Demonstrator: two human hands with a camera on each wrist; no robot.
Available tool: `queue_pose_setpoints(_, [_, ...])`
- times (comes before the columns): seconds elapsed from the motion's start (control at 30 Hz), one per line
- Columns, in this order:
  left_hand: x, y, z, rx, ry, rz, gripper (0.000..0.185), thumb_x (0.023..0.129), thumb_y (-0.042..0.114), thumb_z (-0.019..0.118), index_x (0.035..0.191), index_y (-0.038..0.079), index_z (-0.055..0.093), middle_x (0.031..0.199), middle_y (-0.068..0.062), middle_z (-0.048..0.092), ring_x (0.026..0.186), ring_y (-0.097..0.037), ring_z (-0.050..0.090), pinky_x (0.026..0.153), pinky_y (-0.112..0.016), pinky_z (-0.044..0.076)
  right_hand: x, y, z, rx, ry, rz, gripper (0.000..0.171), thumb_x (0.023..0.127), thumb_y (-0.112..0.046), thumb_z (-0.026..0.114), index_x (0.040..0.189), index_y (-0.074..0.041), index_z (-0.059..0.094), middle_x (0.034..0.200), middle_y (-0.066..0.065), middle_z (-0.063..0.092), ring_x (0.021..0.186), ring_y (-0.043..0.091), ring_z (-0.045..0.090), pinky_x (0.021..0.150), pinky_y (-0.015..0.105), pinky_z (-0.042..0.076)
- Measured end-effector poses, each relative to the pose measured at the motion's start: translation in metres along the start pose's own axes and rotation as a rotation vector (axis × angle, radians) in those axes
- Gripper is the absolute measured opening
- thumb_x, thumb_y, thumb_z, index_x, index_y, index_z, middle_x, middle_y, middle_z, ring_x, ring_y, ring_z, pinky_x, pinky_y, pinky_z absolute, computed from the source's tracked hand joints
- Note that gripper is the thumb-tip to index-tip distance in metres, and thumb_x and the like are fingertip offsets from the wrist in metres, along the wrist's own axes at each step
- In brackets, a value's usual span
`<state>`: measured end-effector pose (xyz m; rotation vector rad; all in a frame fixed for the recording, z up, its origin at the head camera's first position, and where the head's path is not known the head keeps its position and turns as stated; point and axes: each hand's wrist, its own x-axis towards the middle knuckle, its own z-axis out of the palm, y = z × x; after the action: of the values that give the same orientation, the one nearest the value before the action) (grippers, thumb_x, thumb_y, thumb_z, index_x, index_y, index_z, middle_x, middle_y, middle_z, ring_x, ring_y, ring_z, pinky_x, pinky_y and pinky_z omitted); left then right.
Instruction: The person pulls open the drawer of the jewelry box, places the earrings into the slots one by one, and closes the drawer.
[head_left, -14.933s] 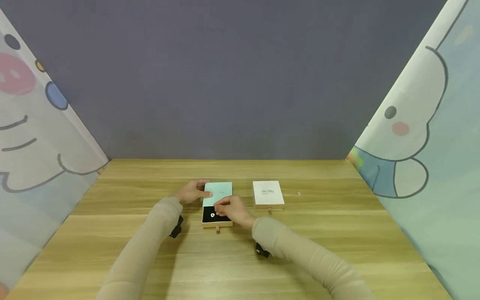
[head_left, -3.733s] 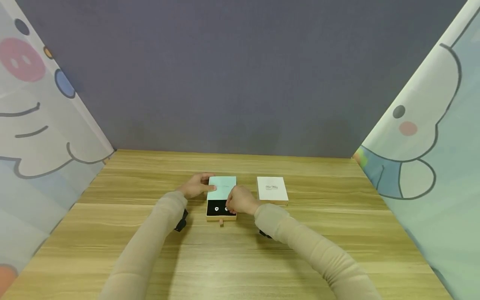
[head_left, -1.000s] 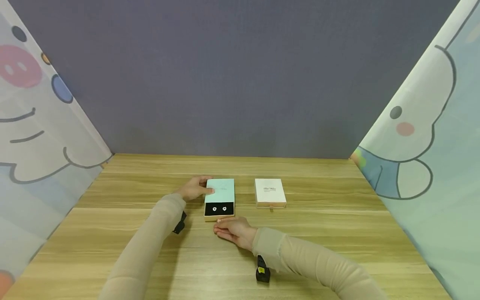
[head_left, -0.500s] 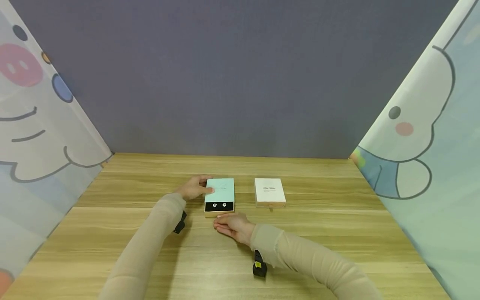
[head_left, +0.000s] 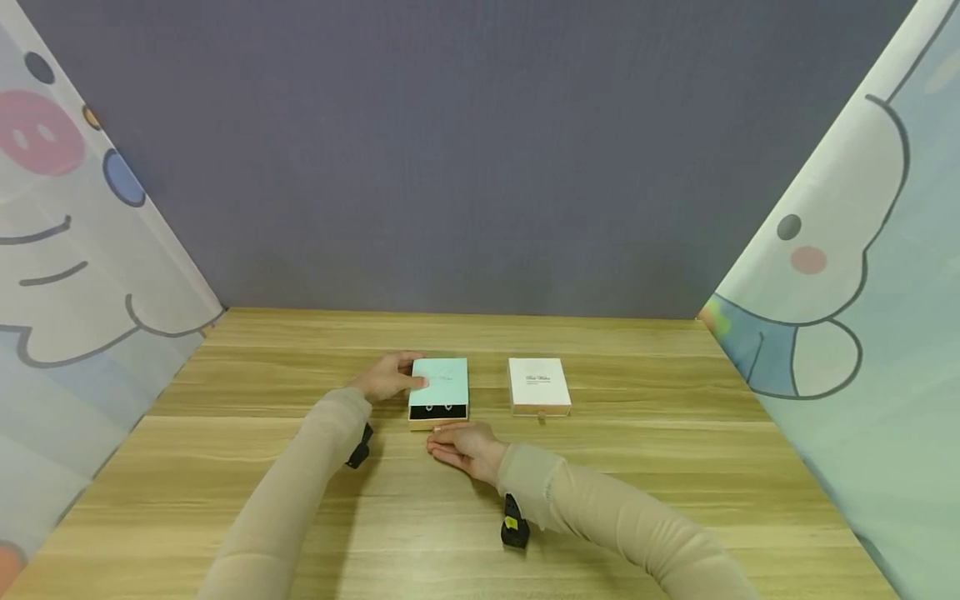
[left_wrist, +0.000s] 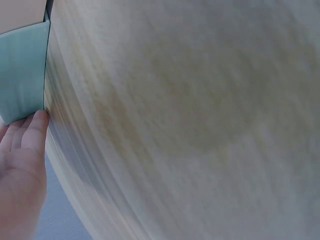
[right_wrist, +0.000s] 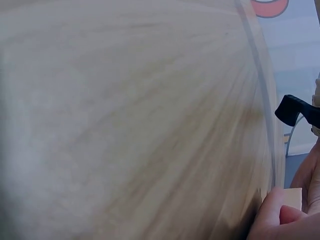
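A small mint-green jewelry box (head_left: 442,383) lies mid-table, its drawer (head_left: 418,425) partly out at the near side. Two silvery heart-shaped earrings, a left earring (head_left: 429,408) and a right earring (head_left: 448,407), show at the sleeve's edge on the black lining. My left hand (head_left: 384,379) holds the sleeve at its far left corner, thumb on top; in the left wrist view the fingers (left_wrist: 34,135) lie against its edge. With fairly straight fingers, my right hand (head_left: 468,450) presses on the drawer's near front. The drawer's pull tab is hidden.
A closed white box (head_left: 538,382) with dark lettering and a small pull tab stands right of the green one. A grey panel (head_left: 465,167) rises behind the wooden table (head_left: 420,533). Cartoon-printed curtains hang at both sides.
Earlier, one earring was in the drawer and another small silvery piece lay beside the white box. Now two earrings are inside. The right hand has slid the drawer further into the sleeve.
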<state>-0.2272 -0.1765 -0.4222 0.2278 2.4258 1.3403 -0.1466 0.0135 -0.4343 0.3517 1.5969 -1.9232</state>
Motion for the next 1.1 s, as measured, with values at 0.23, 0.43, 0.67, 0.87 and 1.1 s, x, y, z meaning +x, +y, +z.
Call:
queue_pose_setpoints(0.23, [-0.003,0.001,-0.001,-0.003,0.0,-0.007,0.067,0.087,0.023,0.064,0.141,0.002,0.031,0.144,-0.022,0.031,0.132,-0.038,0.03,0.107,-0.05,0.03,0.004,-0.003,0.002,0.003,0.002,0.007,0.023,0.086,0.003,0.058,0.108,0.008,0.062,0.084,0.011,0.07,0.071,0.012,0.067,0.072,0.023,0.055])
queue_pose_setpoints(0.43, [0.0,-0.002,-0.003,0.005,-0.009,0.006,0.069,0.087,0.026,0.064,0.142,0.002,0.03,0.144,-0.023,0.031,0.131,-0.039,0.031,0.106,-0.051,0.031,0.007,-0.005,0.002,0.003,0.001,0.014,0.024,0.086,0.003,0.059,0.11,0.007,0.062,0.088,0.013,0.07,0.071,0.012,0.067,0.072,0.022,0.055])
queue_pose_setpoints(0.67, [0.003,0.002,0.0,-0.019,-0.008,0.0,0.068,0.087,0.023,0.064,0.142,0.003,0.03,0.145,-0.021,0.029,0.133,-0.038,0.029,0.107,-0.049,0.03,0.011,-0.01,-0.001,0.015,0.009,0.006,0.025,0.086,0.003,0.059,0.11,0.007,0.061,0.083,0.011,0.07,0.071,0.012,0.067,0.072,0.023,0.055])
queue_pose_setpoints(0.87, [0.005,0.0,0.001,-0.043,-0.002,-0.004,0.068,0.087,0.022,0.064,0.142,0.003,0.03,0.145,-0.021,0.03,0.132,-0.037,0.031,0.107,-0.048,0.032,0.016,-0.013,0.0,0.024,0.01,0.015,0.024,0.087,0.003,0.058,0.11,0.008,0.06,0.079,0.008,0.069,0.07,0.011,0.066,0.074,0.023,0.055])
queue_pose_setpoints(1.1, [0.002,-0.002,0.0,-0.048,-0.009,0.007,0.069,0.087,0.023,0.064,0.142,0.001,0.029,0.146,-0.022,0.028,0.132,-0.039,0.03,0.107,-0.05,0.031,0.022,-0.013,0.003,0.053,0.013,0.013,0.023,0.086,0.004,0.058,0.109,0.008,0.06,0.074,0.007,0.068,0.066,0.01,0.066,0.07,0.021,0.055])
